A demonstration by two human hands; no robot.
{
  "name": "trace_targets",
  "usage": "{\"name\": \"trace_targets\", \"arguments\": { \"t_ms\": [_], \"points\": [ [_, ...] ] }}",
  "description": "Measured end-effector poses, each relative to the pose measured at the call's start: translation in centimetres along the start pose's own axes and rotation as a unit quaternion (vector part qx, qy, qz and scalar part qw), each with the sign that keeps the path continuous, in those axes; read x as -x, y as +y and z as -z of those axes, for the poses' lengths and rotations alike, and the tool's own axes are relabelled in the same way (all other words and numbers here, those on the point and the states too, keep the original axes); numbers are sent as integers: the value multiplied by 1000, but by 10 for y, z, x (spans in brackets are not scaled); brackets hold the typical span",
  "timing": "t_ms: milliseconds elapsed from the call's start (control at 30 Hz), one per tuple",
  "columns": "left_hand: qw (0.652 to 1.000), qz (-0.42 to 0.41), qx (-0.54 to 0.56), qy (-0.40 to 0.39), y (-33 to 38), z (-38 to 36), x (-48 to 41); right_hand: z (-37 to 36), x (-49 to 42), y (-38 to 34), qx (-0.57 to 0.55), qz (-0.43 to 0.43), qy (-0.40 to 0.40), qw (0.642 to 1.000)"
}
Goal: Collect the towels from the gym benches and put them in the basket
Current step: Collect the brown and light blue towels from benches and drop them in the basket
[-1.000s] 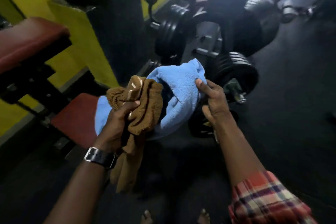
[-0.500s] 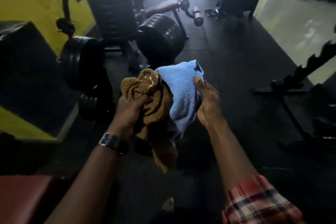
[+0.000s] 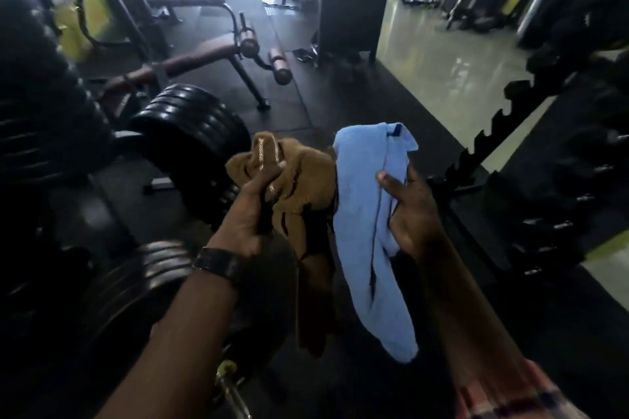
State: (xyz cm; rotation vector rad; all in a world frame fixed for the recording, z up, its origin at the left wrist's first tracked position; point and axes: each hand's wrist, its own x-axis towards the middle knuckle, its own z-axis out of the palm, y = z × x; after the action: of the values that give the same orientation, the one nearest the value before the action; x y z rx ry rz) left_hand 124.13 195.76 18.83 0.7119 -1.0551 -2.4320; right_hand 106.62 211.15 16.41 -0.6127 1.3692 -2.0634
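I hold two towels in front of me at chest height. My left hand [image 3: 246, 214], with a dark wristwatch, is shut on a bunched brown towel [image 3: 303, 187] whose tail hangs down. My right hand [image 3: 413, 211] is shut on a light blue towel [image 3: 367, 221], which droops long below my fist. The two towels touch side by side. No basket is in view. A red-padded bench [image 3: 204, 56] stands ahead on the left with no towel on it.
Stacks of black weight plates [image 3: 190, 133] on a bar lie left and below my arms. A notched black rack [image 3: 490, 143] stands on the right. A dark pillar [image 3: 350, 0] rises ahead. Black rubber floor runs forward between them, with pale shiny floor [image 3: 452, 75] beyond.
My view has swung right, away from the yellow wall and red bench, toward the open gym floor. The blue towel has unfolded and hangs longer. Both hands keep their hold.
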Motion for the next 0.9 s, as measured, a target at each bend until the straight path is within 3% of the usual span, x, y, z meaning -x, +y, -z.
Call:
{"name": "trace_targets", "arguments": {
  "t_ms": [133, 233, 367, 533, 800, 900],
  "points": [
    [998, 26, 38, 46, -4, -15, -84, 32, -61, 0, 80, -23, 17, 996],
    [997, 39, 8, 72, 5, -28, -143, 61, -113, 4, 59, -35, -5, 998],
    [999, 24, -10, 34, 19, -50, -220, 87, -200, 10, 5, -61, -50, 997],
    [996, 31, 9, 89, 32, -92, -310, 104, -315, 1, 5, -72, -91, 993],
    [977, 15, -47, 206, 62, -102, -437, 91, -469, 24, 59, -43, -101, 992],
    [975, -7, -58, 213, 81, -94, -486, 82, -538, 38, 55, -101, -100, 988]
  ]
}}
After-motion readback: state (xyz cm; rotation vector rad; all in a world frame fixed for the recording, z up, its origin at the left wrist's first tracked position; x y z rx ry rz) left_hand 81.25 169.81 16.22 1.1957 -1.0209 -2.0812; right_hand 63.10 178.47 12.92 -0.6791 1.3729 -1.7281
